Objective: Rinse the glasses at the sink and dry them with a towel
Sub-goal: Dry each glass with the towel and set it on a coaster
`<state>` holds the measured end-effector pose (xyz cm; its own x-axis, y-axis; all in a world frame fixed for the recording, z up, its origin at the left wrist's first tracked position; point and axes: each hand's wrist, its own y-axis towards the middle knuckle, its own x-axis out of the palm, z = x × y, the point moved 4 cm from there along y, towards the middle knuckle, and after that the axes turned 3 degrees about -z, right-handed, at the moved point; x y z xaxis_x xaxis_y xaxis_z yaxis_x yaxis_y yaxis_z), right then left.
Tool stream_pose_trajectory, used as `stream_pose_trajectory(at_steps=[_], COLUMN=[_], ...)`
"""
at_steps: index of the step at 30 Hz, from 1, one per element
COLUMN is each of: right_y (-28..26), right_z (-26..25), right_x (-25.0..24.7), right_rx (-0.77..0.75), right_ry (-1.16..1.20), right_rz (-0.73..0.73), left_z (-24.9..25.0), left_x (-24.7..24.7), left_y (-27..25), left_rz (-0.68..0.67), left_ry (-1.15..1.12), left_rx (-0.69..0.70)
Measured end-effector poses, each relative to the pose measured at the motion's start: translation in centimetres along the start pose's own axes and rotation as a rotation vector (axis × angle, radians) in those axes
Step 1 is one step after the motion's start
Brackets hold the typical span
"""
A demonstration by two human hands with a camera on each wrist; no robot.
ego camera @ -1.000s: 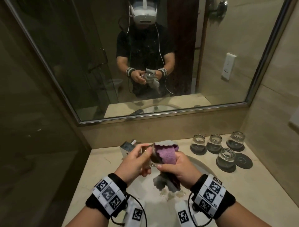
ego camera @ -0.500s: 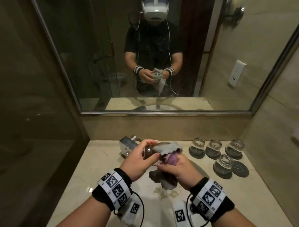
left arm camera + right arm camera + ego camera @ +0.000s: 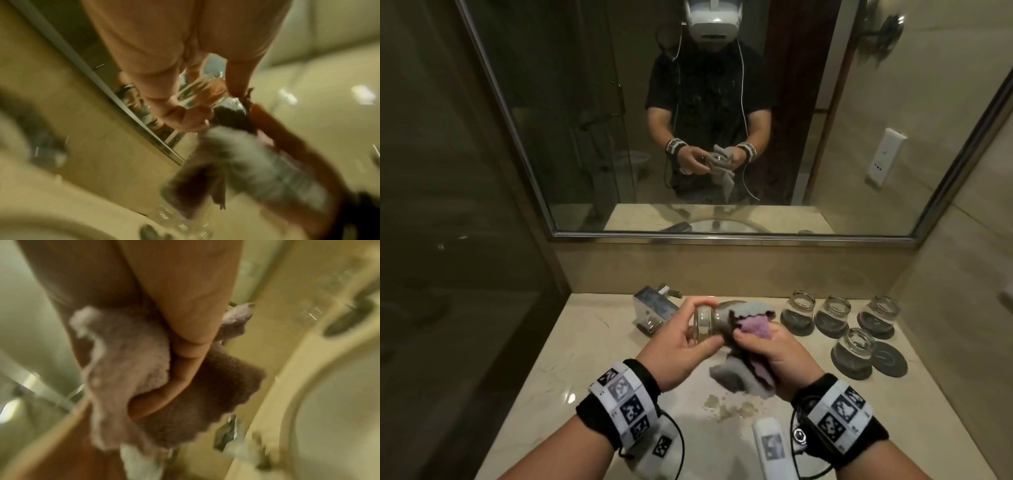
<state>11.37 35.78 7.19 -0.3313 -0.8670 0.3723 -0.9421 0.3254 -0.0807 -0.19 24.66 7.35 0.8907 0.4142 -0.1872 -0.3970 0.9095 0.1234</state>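
Note:
My left hand (image 3: 688, 337) grips a clear glass (image 3: 704, 325) lying on its side above the sink (image 3: 688, 431), fingers round its base end. The other end of the glass is wrapped in a grey and purple towel (image 3: 751, 323), which my right hand (image 3: 767, 349) clutches against it; a loose corner hangs below. In the left wrist view the glass (image 3: 202, 92) sits between my fingers, with the blurred towel (image 3: 252, 164) beyond. The right wrist view shows my fingers (image 3: 185, 366) curled into the towel (image 3: 131, 363). Several more glasses (image 3: 832, 315) stand upside down on dark coasters at the right.
A chrome faucet (image 3: 654, 308) stands just behind my left hand. One bare dark coaster (image 3: 889, 359) lies right of the nearest upturned glass (image 3: 854, 349). A big mirror (image 3: 722, 120) covers the wall behind the marble counter (image 3: 585, 342). Water drops lie in the basin below the towel.
The view has tilted and shifted. The glass has turned in my hands, and the towel now bunches over its right end rather than standing up above it.

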Motion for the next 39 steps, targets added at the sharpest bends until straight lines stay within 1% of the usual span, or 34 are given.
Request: stream_pose_trajectory(at_steps=[1,2,3,5,6,7,9,10,11,12,13,15,16,18,19,21,22,23,24,25,27,29,31,33,35,36,38,39], right_y=[0.0,-0.1,-0.1,-0.2,-0.3,-0.3,-0.4,-0.4,-0.4,-0.4,-0.4,-0.6,-0.8,-1.4,-1.7,-2.5,-2.8,-3.0,-3.2,-3.3,-3.3,-3.2,-3.1,-2.9,-2.7,-2.7,-3.1,-3.3], right_z=[-0.2,-0.3,-0.4,-0.4,-0.3,-0.1,-0.3,-0.5,-0.6,-0.9,-1.2,-1.6,-1.8,-2.7,-3.4,-4.9,-5.7,-6.4,-7.0,-7.5,-8.1,-7.9,-7.9,-8.4,-9.2,-9.4,-9.8,-9.9], right_x=[-0.2,-0.3,-0.4,-0.1,0.1,0.1,0.6,0.7,0.7,0.7,0.5,0.0,-0.4,-1.0,-1.0,-0.5,-0.4,-0.2,0.0,0.2,0.6,0.7,0.8,0.7,0.8,0.7,1.0,1.1], right_rx=[-0.013,-0.031,-0.056,-0.099,-0.098,-0.092,-0.056,-0.027,-0.008,-0.001,-0.006,0.017,0.063,0.151,0.176,0.209,0.210,0.212,0.200,0.196,0.166,0.121,0.118,0.050,-0.066,-0.087,-0.091,-0.074], right_ry=[0.067,0.083,0.048,-0.068,-0.078,-0.063,0.048,0.144,0.252,0.330,0.346,0.250,0.173,-0.051,-0.258,-0.833,-1.081,-1.278,-1.410,-1.474,-1.475,-1.502,-1.698,-1.784,-1.725,-1.701,-1.616,-1.536], right_rz=[0.004,0.005,0.022,0.066,0.069,0.063,0.010,-0.026,-0.056,-0.076,-0.083,-0.089,-0.080,-0.052,-0.054,-0.107,-0.133,-0.154,-0.179,-0.197,-0.235,-0.316,-0.382,-0.384,-0.391,-0.401,-0.457,-0.485], left_z=[0.2,0.2,0.5,0.5,0.3,0.3,0.8,1.1,1.2,1.4,1.5,1.4,1.2,1.2,1.1,0.8,0.6,0.4,0.2,0.0,-0.1,0.0,0.1,0.3,0.6,0.8,1.0,1.0], left_x=[0.1,0.1,0.1,0.2,0.1,0.0,-0.3,-0.3,-0.4,-0.4,-0.4,-0.7,-1.0,-1.6,-1.7,-1.9,-1.9,-1.9,-1.8,-1.7,-1.2,-0.8,-0.6,-0.5,-0.5,-0.4,-0.4,-0.5], left_y=[-0.1,-0.1,0.0,0.4,0.6,0.8,0.9,0.8,0.7,0.6,0.6,0.7,0.6,0.4,0.3,0.2,0.2,0.1,-0.1,-0.1,-0.3,-0.3,-0.3,-0.3,-0.4,-0.5,-0.5,-0.5], left_rz=[-0.030,-0.041,-0.037,0.009,0.031,0.050,0.059,0.035,0.017,0.021,0.041,0.119,0.165,0.226,0.235,0.231,0.227,0.226,0.223,0.215,0.192,0.177,0.167,0.150,0.138,0.135,0.134,0.136], left_ry=[0.045,0.052,-0.001,-0.248,-0.302,-0.251,0.031,0.161,0.238,0.251,0.219,0.164,0.133,0.046,-0.001,-0.061,-0.073,-0.078,-0.083,-0.091,-0.103,-0.117,-0.100,-0.084,-0.096,-0.105,-0.118,-0.126], left_rx=[0.033,0.019,-0.044,-0.243,-0.283,-0.261,-0.100,-0.017,0.032,0.053,0.058,0.031,0.013,-0.039,-0.073,-0.122,-0.138,-0.149,-0.162,-0.173,-0.178,-0.170,-0.165,-0.160,-0.158,-0.161,-0.163,-0.164])
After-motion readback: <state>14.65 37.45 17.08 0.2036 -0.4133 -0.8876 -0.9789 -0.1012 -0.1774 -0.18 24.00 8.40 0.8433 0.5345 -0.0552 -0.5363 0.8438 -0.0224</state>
